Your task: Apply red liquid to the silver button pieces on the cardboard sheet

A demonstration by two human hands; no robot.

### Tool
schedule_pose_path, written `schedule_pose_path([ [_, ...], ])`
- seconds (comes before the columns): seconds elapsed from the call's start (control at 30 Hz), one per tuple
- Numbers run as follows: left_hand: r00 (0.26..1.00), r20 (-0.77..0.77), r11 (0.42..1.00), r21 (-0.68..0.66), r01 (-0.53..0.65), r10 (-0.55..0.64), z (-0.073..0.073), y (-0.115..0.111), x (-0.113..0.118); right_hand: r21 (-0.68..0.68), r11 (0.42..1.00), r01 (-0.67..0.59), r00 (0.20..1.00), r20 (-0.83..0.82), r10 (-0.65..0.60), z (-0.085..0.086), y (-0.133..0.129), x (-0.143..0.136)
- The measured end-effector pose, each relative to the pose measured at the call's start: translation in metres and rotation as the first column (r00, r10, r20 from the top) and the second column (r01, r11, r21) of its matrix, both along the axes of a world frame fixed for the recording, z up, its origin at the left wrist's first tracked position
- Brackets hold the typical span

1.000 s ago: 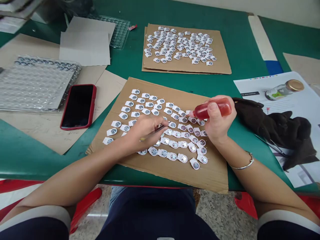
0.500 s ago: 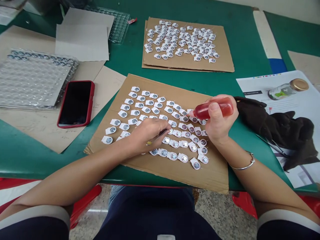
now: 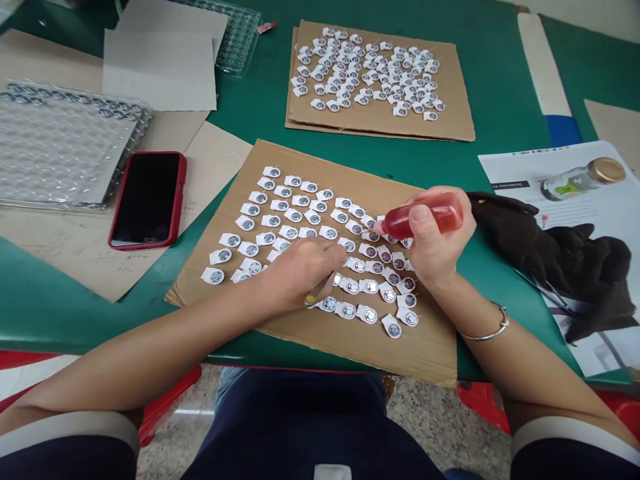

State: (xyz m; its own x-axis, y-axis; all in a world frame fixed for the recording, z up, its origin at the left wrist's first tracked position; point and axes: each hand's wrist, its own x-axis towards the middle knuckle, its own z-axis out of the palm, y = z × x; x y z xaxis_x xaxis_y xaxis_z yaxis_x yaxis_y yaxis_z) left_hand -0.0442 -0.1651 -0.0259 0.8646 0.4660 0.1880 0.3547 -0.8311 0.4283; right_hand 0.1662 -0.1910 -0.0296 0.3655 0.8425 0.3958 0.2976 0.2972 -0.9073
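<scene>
My right hand (image 3: 443,243) is wrapped around a small squeeze bottle (image 3: 425,217) of red liquid. Its nozzle points left and down, close over the small white tabs with round silvery discs (image 3: 369,287), which lie in loose rows on a brown cardboard sheet (image 3: 400,357). Left of the nozzle, my left hand (image 3: 307,270) hovers low over the tabs with its fingers pinched on slim tweezers (image 3: 319,291). Only part of the tweezers shows, with a yellow spot; their tips are hidden behind the fingers. Several tabs lie covered under this hand.
Behind is a cardboard stack (image 3: 460,100) covered with more tabs. On the left lie a red-cased phone (image 3: 147,200), bubble wrap (image 3: 60,153) and grey card (image 3: 160,73). To the right are a glass jar (image 3: 575,181), dark cloth (image 3: 580,260) and a printed sheet (image 3: 505,167).
My left hand has shifted slightly right and turned, hiding more of the tweezers. My right hand and the bottle have barely moved. The whole view has tipped a little.
</scene>
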Motion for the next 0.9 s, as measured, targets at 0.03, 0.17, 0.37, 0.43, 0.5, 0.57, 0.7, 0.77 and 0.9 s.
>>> schedule_pose_path([
  [0.03,0.999,-0.033,0.999,0.035,0.007,-0.005,0.001,-0.002,0.001,-0.004,1.000,-0.021,1.000,-0.006,0.021,0.002,-0.001,-0.002],
  [0.17,0.993,-0.111,0.976,0.205,0.071,-0.049,0.009,-0.010,0.007,-0.001,1.000,-0.025,0.998,0.056,0.025,0.006,-0.002,-0.010],
  [0.37,0.986,-0.162,0.916,0.388,0.096,-0.035,0.012,-0.021,0.012,-0.034,0.999,-0.021,0.989,0.143,0.025,0.005,-0.003,-0.014],
  [0.43,0.987,-0.160,0.898,0.430,0.092,-0.024,0.011,-0.024,0.013,-0.041,0.999,-0.033,0.986,0.161,0.040,0.004,-0.004,-0.015],
  [0.5,0.988,-0.153,0.886,0.455,0.090,-0.023,0.011,-0.026,0.014,-0.044,0.998,-0.042,0.984,0.169,0.049,0.004,-0.004,-0.015],
  [0.57,0.989,-0.148,0.880,0.466,0.091,-0.024,0.012,-0.027,0.014,-0.047,0.998,-0.049,0.983,0.174,0.056,0.004,-0.004,-0.016],
  [0.7,0.987,-0.159,0.886,0.454,0.096,-0.025,0.012,-0.027,0.014,-0.038,0.998,-0.044,0.977,0.207,0.051,0.005,-0.004,-0.017],
  [0.77,0.988,-0.152,0.888,0.449,0.097,-0.031,0.012,-0.026,0.014,-0.043,0.998,-0.042,0.974,0.222,0.051,0.004,-0.004,-0.017],
  [0.9,0.990,-0.134,0.890,0.446,0.091,-0.034,0.012,-0.026,0.014,-0.044,0.999,-0.032,0.972,0.230,0.041,0.003,-0.003,-0.017],
])
